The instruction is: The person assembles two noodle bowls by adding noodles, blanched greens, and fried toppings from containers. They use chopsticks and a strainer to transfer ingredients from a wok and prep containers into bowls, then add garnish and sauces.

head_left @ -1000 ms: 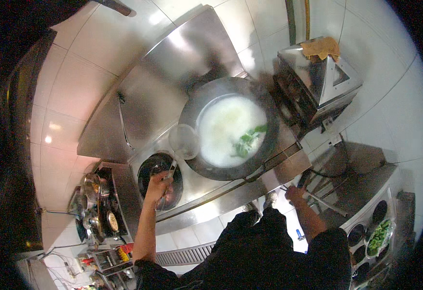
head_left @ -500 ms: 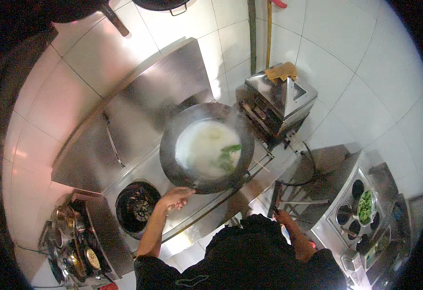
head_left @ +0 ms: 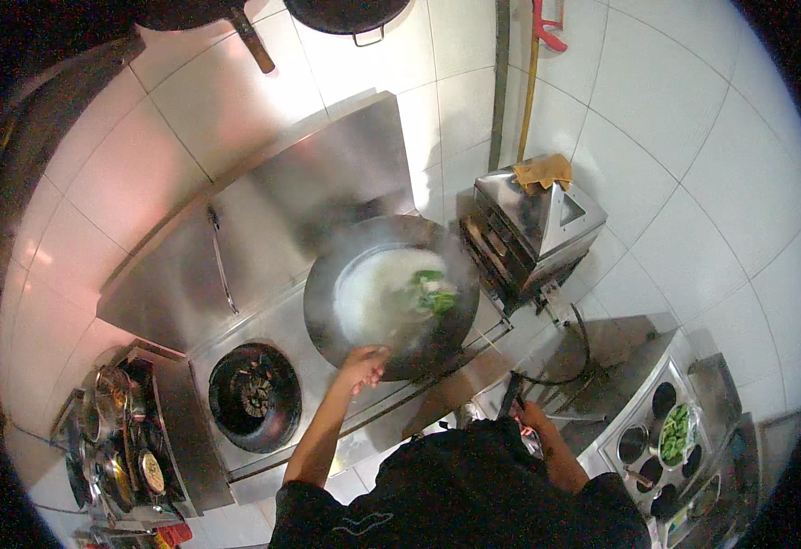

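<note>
A large dark wok [head_left: 323, 320] sits on the steel stove, holding steaming cloudy liquid [head_left: 368, 293]. Leafy greens [head_left: 435, 300] float at the liquid's right side. My left hand [head_left: 362, 368] is at the wok's near rim, fingers curled inward; whatever they may hold is hidden. Down by my right side, my right hand [head_left: 530, 416] is closed round a dark, narrow thing [head_left: 512, 393] whose kind I cannot make out. A smaller black pan [head_left: 227, 412] with dark, charred-looking bits inside sits left of my left forearm.
Behind the wok rises a steel splashback [head_left: 309, 174] with a thin spout [head_left: 222, 265]. A steel box [head_left: 547, 220] with an orange cloth [head_left: 543, 171] stands right of it. At far right, a counter with round wells [head_left: 634, 444] bears a bowl of greens [head_left: 677, 435]. Pans [head_left: 98, 412] crowd the left.
My left hand has shifted from just outside the wok's near rim to over it. The greens look brighter and more bunched. My right hand and its dark thing have moved slightly left.
</note>
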`<state>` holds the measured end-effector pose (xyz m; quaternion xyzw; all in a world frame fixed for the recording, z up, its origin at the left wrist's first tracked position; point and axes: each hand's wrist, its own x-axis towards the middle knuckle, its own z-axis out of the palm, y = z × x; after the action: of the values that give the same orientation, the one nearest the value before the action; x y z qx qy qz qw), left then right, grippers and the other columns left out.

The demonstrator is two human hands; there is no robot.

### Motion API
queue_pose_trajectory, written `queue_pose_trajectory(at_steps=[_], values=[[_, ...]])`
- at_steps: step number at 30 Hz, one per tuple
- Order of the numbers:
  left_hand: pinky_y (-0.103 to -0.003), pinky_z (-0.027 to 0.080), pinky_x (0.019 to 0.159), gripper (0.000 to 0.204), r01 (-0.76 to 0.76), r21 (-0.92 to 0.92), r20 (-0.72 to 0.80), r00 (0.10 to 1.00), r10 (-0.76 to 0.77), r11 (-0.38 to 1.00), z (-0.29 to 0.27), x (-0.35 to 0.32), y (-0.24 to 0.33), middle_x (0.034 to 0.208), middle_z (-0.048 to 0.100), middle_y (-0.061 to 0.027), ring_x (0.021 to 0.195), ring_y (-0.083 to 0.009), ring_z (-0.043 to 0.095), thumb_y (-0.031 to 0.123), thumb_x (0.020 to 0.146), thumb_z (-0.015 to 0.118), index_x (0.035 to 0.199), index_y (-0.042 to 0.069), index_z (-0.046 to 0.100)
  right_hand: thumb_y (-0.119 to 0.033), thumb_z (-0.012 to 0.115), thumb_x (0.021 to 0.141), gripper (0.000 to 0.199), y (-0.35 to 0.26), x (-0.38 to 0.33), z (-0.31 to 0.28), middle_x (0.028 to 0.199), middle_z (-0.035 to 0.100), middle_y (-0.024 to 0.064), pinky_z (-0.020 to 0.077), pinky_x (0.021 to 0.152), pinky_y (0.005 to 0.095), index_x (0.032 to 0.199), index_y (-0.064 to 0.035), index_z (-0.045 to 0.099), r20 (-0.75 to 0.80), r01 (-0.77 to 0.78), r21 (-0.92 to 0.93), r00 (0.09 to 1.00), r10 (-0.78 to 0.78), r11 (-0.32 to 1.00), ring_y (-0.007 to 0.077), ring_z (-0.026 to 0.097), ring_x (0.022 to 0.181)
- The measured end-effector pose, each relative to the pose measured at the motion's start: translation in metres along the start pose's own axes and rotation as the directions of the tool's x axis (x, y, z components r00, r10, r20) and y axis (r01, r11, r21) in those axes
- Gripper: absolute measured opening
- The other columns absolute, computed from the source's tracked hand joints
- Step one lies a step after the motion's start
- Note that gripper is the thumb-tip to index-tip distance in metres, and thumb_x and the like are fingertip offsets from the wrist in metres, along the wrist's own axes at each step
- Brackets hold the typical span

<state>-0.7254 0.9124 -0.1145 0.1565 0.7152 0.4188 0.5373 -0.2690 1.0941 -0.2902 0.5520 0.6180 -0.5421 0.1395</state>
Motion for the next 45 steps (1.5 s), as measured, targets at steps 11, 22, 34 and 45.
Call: queue_pose_trajectory(at_steps=[11, 22, 34, 45], values=[[-0.034, 0.044, 0.035, 0.028, -0.017, -0.143, -0.039, 0.999, 0.011, 0.990, 0.020, 0.041, 0.001, 0.061, 0.055, -0.0054, 0.039, -0.0137, 0.048, 0.030, 0.100, 0.070, 0.114, 0.006, 0.067, -0.046, 0.057, 0.101, 0.049, 0.074, 0.104, -0.012, 0.093, 0.075, 0.0199, 0.0556, 0.079, 0.0460, 0.109, -0.0006, 0.071, -0.020, 0.301, -0.254, 0.949, -0.316, 0.919, 0.0348, 0.074, 0.090], [-0.035, 0.043, 0.034, 0.033, -0.010, -0.107, -0.241, 0.970, -0.016, 0.994, 0.021, 0.016, -0.009, 0.061, 0.057, -0.0081, 0.039, -0.0147, 0.049, 0.025, 0.099, 0.070, 0.122, 0.002, 0.065, -0.032, 0.070, 0.094, 0.032, 0.032, 0.102, -0.033, 0.087, 0.072, 0.0229, 0.0568, 0.066, 0.0468, 0.110, -0.0045, 0.066, 0.047, 0.197, -0.182, 0.980, -0.192, 0.963, 0.0337, 0.072, 0.074], [-0.032, 0.041, 0.034, 0.026, -0.063, -0.186, -0.192, 0.981, 0.026, 0.981, 0.040, 0.016, 0.022, 0.059, 0.052, -0.0029, 0.038, -0.0123, 0.046, 0.025, 0.099, 0.070, 0.110, 0.003, 0.064, -0.032, 0.060, 0.100, 0.030, 0.008, 0.076, -0.045, 0.086, 0.071, 0.0221, 0.0567, 0.072, 0.0502, 0.105, -0.0035, 0.068, 0.046, 0.253, -0.264, 0.967, -0.250, 0.931, 0.0384, 0.072, 0.078], [-0.032, 0.041, 0.033, 0.019, -0.115, 0.117, -0.234, 0.962, 0.140, 0.986, 0.003, -0.028, 0.009, 0.058, 0.056, -0.0040, 0.038, -0.0137, 0.049, 0.018, 0.099, 0.066, 0.109, 0.003, 0.063, -0.040, 0.054, 0.104, 0.038, -0.001, 0.048, -0.053, 0.079, 0.071, 0.0148, 0.0566, 0.075, 0.0466, 0.111, -0.0056, 0.069, 0.033, 0.152, -0.170, 0.988, -0.148, 0.974, 0.0317, 0.074, 0.077]])
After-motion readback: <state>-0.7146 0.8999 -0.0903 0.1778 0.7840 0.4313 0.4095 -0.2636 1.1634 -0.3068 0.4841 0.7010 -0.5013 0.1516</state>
